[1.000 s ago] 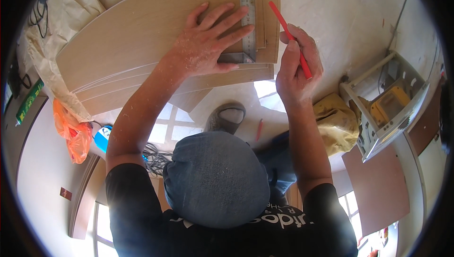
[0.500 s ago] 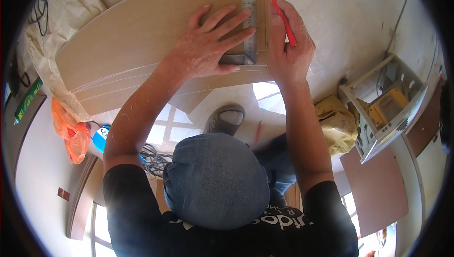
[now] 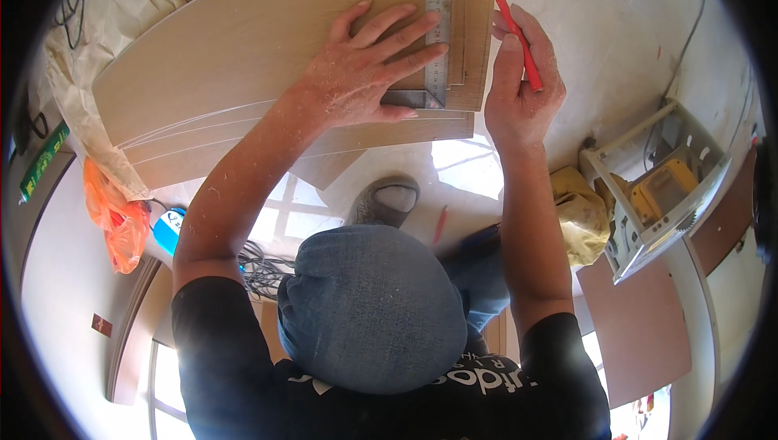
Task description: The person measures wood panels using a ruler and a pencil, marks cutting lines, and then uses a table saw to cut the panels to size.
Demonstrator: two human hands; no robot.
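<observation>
Two bare hands work on a stack of light wooden boards (image 3: 243,59). Left hand (image 3: 365,71) lies flat with fingers spread, pressing a metal square ruler (image 3: 436,27) onto the top board. Just right of the ruler, right hand (image 3: 519,83) pinches a red pencil (image 3: 510,23), fingers closed around it.
</observation>
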